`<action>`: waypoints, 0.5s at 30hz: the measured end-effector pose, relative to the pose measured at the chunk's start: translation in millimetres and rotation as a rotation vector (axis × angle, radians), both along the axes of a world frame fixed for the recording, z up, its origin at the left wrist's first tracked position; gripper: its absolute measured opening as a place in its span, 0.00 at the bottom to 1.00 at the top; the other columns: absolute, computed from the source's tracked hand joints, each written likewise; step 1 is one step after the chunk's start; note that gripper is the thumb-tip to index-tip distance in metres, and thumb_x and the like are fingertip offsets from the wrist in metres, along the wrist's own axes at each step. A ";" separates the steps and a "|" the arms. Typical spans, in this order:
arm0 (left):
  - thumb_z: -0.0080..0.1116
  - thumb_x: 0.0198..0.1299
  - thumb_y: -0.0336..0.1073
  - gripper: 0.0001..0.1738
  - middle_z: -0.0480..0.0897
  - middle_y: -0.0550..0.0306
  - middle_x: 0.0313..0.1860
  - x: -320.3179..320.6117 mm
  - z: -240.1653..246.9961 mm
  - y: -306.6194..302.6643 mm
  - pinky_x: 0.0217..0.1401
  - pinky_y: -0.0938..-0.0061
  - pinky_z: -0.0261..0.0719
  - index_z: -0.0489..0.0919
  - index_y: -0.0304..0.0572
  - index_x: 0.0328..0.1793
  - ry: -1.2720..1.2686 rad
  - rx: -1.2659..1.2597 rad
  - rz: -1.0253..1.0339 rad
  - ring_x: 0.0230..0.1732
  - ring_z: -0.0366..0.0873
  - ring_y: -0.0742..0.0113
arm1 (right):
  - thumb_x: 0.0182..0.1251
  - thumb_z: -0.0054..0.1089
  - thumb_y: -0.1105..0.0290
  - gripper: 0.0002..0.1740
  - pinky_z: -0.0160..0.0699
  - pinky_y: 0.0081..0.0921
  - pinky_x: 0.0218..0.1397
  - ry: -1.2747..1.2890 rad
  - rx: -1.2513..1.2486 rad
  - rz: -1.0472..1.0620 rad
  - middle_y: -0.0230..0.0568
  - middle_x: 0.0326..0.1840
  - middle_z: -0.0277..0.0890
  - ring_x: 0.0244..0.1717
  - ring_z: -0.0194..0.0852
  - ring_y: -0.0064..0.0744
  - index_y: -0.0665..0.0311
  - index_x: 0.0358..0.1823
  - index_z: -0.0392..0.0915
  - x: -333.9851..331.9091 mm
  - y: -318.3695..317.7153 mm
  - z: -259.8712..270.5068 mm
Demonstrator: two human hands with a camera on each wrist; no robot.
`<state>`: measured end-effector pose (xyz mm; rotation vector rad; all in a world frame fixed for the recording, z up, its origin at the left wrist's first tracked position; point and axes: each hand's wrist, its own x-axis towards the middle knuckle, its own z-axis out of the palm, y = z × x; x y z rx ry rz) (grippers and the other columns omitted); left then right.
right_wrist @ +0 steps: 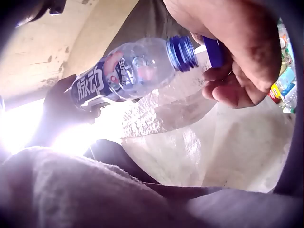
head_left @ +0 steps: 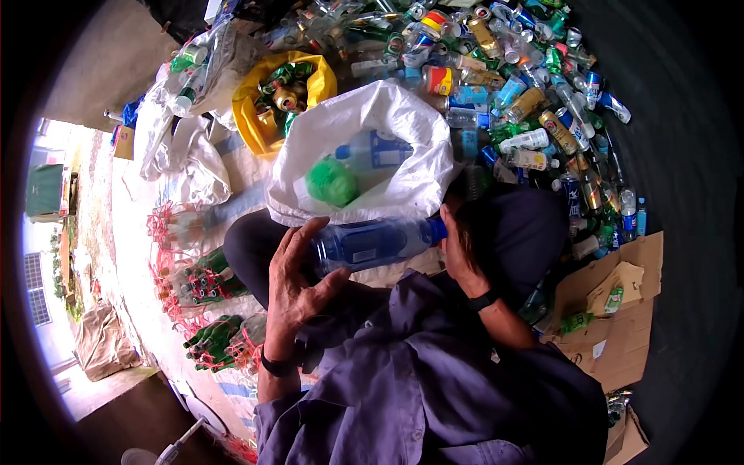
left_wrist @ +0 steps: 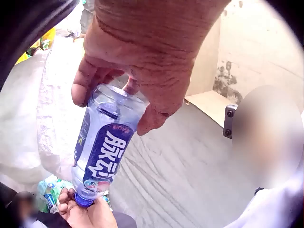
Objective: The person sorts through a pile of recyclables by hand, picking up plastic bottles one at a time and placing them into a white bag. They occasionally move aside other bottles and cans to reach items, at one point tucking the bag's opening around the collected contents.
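Note:
A clear bottle with a blue label [head_left: 372, 242] lies nearly level above the lap, in front of a white sack [head_left: 310, 147]. My left hand [head_left: 298, 279] grips its base end; in the left wrist view the fingers of the left hand [left_wrist: 137, 71] curl round the base of the bottle [left_wrist: 107, 147]. At the other end my right hand [head_left: 463, 252] pinches a blue cap [right_wrist: 213, 52]. The right wrist view shows the cap apart from the threaded neck of the bottle [right_wrist: 182, 53]. Inside the sack are a green ball-like item [head_left: 332, 183] and a large blue-labelled bottle [head_left: 373, 149].
A yellow bag [head_left: 242, 101] with cans stands behind the white sack. Many loose bottles and cans [head_left: 527, 101] are heaped at the back right. Green bottles [head_left: 213, 341] bundled with red ties lie at the left. Flattened cardboard [head_left: 620, 349] lies at the right.

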<state>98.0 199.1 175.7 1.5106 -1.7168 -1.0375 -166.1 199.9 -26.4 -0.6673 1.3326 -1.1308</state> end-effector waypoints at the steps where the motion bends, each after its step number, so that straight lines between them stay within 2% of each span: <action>1: 0.73 0.46 0.38 0.38 0.78 0.50 0.48 0.2 -2.7 0.8 0.49 0.70 0.79 0.75 0.35 0.66 0.069 0.016 0.020 0.47 0.80 0.61 | 0.80 0.44 0.44 0.29 0.74 0.22 0.44 -0.113 0.111 -0.038 0.21 0.52 0.74 0.46 0.74 0.17 0.56 0.68 0.74 4.8 -0.2 13.4; 2: 0.73 0.46 0.38 0.38 0.78 0.50 0.48 0.5 -4.9 1.5 0.49 0.70 0.79 0.75 0.35 0.66 0.073 0.015 0.018 0.47 0.80 0.61 | 0.80 0.44 0.44 0.29 0.74 0.22 0.44 -0.110 0.110 -0.040 0.21 0.52 0.74 0.46 0.74 0.17 0.56 0.68 0.74 7.1 0.2 17.8; 4: 0.73 0.48 0.39 0.38 0.79 0.51 0.48 0.4 -8.0 2.3 0.48 0.72 0.78 0.75 0.36 0.67 0.056 0.017 0.019 0.47 0.79 0.64 | 0.81 0.43 0.45 0.25 0.75 0.21 0.41 -0.216 0.104 -0.030 0.22 0.48 0.75 0.43 0.74 0.17 0.55 0.59 0.77 8.0 -0.4 25.3; 5: 0.73 0.48 0.39 0.38 0.79 0.51 0.48 0.2 -7.2 2.2 0.48 0.72 0.78 0.75 0.36 0.67 0.059 0.014 0.016 0.47 0.79 0.64 | 0.81 0.43 0.45 0.25 0.75 0.21 0.41 -0.213 0.101 -0.033 0.22 0.48 0.75 0.43 0.74 0.17 0.55 0.59 0.77 6.5 0.2 30.5; 7: 0.74 0.52 0.47 0.40 0.79 0.56 0.51 0.2 -4.2 2.0 0.56 0.73 0.75 0.73 0.33 0.68 0.036 0.091 0.011 0.52 0.77 0.69 | 0.81 0.41 0.44 0.23 0.76 0.21 0.36 -0.190 0.089 0.010 0.24 0.41 0.75 0.37 0.74 0.17 0.55 0.47 0.77 3.5 1.6 41.1; 11: 0.74 0.54 0.49 0.40 0.79 0.53 0.54 2.0 -13.9 2.0 0.58 0.72 0.75 0.72 0.33 0.68 0.059 0.124 0.013 0.54 0.77 0.68 | 0.81 0.39 0.42 0.26 0.75 0.21 0.31 -0.175 0.039 0.032 0.27 0.34 0.73 0.33 0.73 0.18 0.55 0.40 0.74 -1.3 1.3 1.1; 13: 0.73 0.50 0.46 0.38 0.82 0.50 0.47 -0.5 -18.4 2.7 0.52 0.72 0.78 0.75 0.36 0.67 0.092 0.070 0.078 0.48 0.80 0.63 | 0.82 0.36 0.40 0.29 0.76 0.23 0.31 0.082 -0.147 0.023 0.29 0.33 0.74 0.33 0.73 0.19 0.57 0.41 0.75 0.6 0.9 -3.8; 14: 0.73 0.50 0.46 0.38 0.82 0.50 0.47 -1.3 -19.2 2.9 0.52 0.72 0.78 0.75 0.36 0.67 0.091 0.070 0.078 0.48 0.80 0.63 | 0.82 0.36 0.40 0.29 0.76 0.23 0.31 0.081 -0.148 0.022 0.29 0.33 0.74 0.33 0.73 0.19 0.57 0.41 0.75 -0.5 2.2 -5.3; 15: 0.73 0.52 0.47 0.39 0.83 0.49 0.47 -2.0 -19.7 3.3 0.53 0.71 0.78 0.74 0.35 0.67 0.120 0.086 0.086 0.48 0.80 0.64 | 0.84 0.34 0.46 0.29 0.74 0.26 0.41 0.074 -0.108 0.019 0.35 0.35 0.76 0.37 0.75 0.24 0.63 0.41 0.77 -0.9 2.2 4.0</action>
